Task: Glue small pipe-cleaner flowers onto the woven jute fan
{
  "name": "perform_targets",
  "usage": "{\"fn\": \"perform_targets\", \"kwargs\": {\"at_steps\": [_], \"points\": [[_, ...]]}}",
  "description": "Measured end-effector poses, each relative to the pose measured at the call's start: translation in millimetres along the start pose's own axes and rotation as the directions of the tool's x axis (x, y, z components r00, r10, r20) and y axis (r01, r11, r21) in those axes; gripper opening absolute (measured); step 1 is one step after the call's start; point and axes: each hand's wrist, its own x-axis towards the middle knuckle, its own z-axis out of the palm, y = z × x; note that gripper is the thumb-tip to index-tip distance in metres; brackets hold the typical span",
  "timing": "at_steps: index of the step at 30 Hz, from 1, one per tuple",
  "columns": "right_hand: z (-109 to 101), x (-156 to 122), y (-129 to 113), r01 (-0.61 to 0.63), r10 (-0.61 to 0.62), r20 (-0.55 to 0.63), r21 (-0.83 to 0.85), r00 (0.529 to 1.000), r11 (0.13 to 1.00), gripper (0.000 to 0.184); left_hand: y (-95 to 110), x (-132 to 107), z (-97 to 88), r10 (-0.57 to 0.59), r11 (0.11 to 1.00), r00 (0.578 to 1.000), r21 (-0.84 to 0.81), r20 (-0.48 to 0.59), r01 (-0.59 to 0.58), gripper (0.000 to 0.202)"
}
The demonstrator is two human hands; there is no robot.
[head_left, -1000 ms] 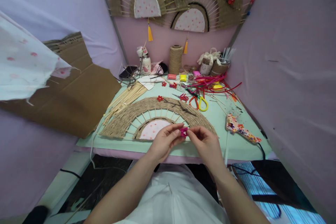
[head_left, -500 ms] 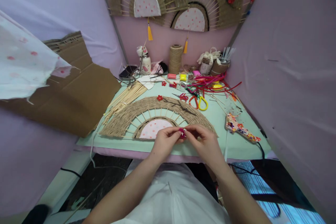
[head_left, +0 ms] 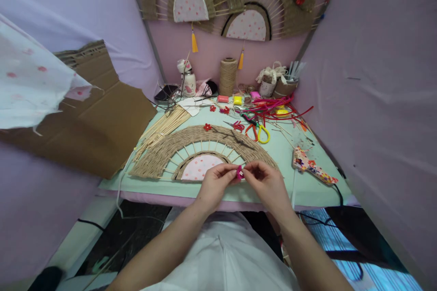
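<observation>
1. Head view, the hands: the left hand (head_left: 215, 184) and the right hand (head_left: 268, 185) meet over the near edge of the mint-green table (head_left: 300, 191), fingertips of both pinched together on a small magenta flower piece (head_left: 240, 172). It is held just above the near rim of the woven jute fan (head_left: 205, 143).
2. Head view, the surface: the jute fan lies flat at the table's middle, with a pink dotted fabric half-circle (head_left: 201, 167) at its core. Left of the fan lies a bundle of bamboo sticks (head_left: 164, 127). Beyond the fan lie yellow-handled scissors (head_left: 262, 133) and a tangle of red and pink pipe cleaners (head_left: 276, 107). Right of the fan rests a floral-patterned glue gun (head_left: 312, 167). Far behind the fan stands a spool of jute twine (head_left: 228, 76).
3. Head view, the room: lilac cloth walls (head_left: 375, 77) close in the table on both sides. A sheet of brown cardboard (head_left: 92, 118) leans left of the fan. On the back wall above the twine hang finished fans (head_left: 239, 0) with red flowers and yellow tassels.
</observation>
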Motion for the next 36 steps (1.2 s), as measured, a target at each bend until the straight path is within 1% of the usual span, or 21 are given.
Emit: {"fn": "perform_targets", "kwargs": {"at_steps": [3, 6, 8, 11, 16, 19, 26, 29, 33, 34, 36], "points": [[-8.8, 1.5, -3.7, 0.125, -0.119, 0.087, -0.054, 0.989, 0.991, 0.015, 3.7, -0.8, -0.2, -0.051, 0.999, 0.998, -0.001, 0.038, 0.051, 0.031], [-17.4, 2.6, -9.5, 0.23, -0.208, 0.194, -0.103, 0.959, 0.968, 0.015, 9.1, -1.5, -0.1, -0.121, 0.993, 0.99, 0.013, 0.071, 0.121, 0.034], [-21.2, 2.7, -12.5, 0.273, -0.24, 0.234, -0.123, 0.942, 0.954, 0.014, 11.8, -1.7, -0.8, -0.158, 0.987, 0.983, 0.031, 0.097, 0.156, 0.036], [-23.4, 2.0, -15.1, 0.3, -0.262, 0.249, -0.128, 0.932, 0.945, 0.013, 13.6, -2.0, -3.3, -0.19, 0.982, 0.972, 0.041, 0.136, 0.186, 0.036], [-24.0, -1.0, -18.1, 0.302, -0.257, 0.24, -0.173, 0.936, 0.937, 0.012, 14.1, -2.7, -6.7, -0.223, 0.975, 0.964, 0.043, 0.143, 0.219, 0.037], [-25.1, -4.0, -20.8, 0.295, -0.247, 0.229, -0.208, 0.941, 0.933, 0.012, 14.9, -3.2, -6.5, -0.207, 0.978, 0.967, 0.059, 0.151, 0.201, 0.035], [-25.8, -8.5, -24.9, 0.293, -0.239, 0.235, -0.228, 0.942, 0.929, 0.016, 16.7, -3.1, -7.5, -0.156, 0.981, 0.972, 0.14, 0.176, 0.132, 0.028], [-23.5, -7.6, -21.4, 0.281, -0.244, 0.174, -0.235, 0.954, 0.93, 0.016, 16.7, -2.7, -7.2, -0.159, 0.985, 0.977, 0.09, 0.145, 0.147, 0.029], [-18.5, -4.9, -13.6, 0.214, -0.215, 0.027, -0.276, 0.976, 0.937, 0.015, 14.0, -3.5, -2.7, -0.143, 0.989, 0.986, -0.035, 0.09, 0.147, 0.034], [-16.9, -4.5, -12.2, 0.198, -0.205, 0.008, -0.285, 0.979, 0.938, 0.015, 12.7, -3.7, -1.1, -0.134, 0.99, 0.987, -0.038, 0.083, 0.138, 0.035], [-13.8, -4.4, -10.7, 0.184, -0.188, 0.014, -0.283, 0.982, 0.941, 0.017, 9.9, -3.2, 2.3, -0.111, 0.993, 0.992, -0.023, 0.057, 0.112, 0.033]]}}
